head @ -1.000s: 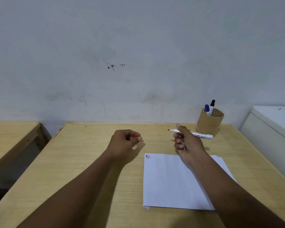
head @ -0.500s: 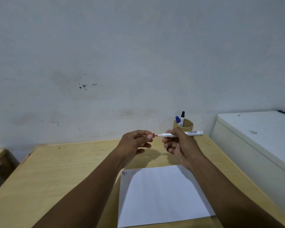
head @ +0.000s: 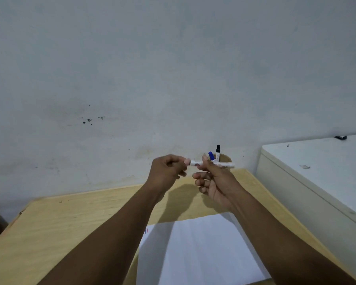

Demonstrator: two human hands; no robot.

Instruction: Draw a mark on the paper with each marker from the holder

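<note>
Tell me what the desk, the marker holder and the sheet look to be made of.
Desk: pale wood or wood-look laminate, matte, faint grain lines. Marker holder: mostly hidden behind the hands; tan and matte, perhaps cardboard or wood. Sheet: thin white paper, lying flat.

A single head-worn camera looks forward from the person's own viewpoint, tilted only slightly down, so the pale wall [head: 173,68] fills the upper two thirds of the frame. The wooden table [head: 70,223] slopes across the bottom, its far edge meeting the wall. Both forearms enter from the lower edge, close to the lens, reaching toward centre frame. A white cabinet [head: 317,171] sits at the right edge. Wide-angle bending curves the table's edges.
</note>
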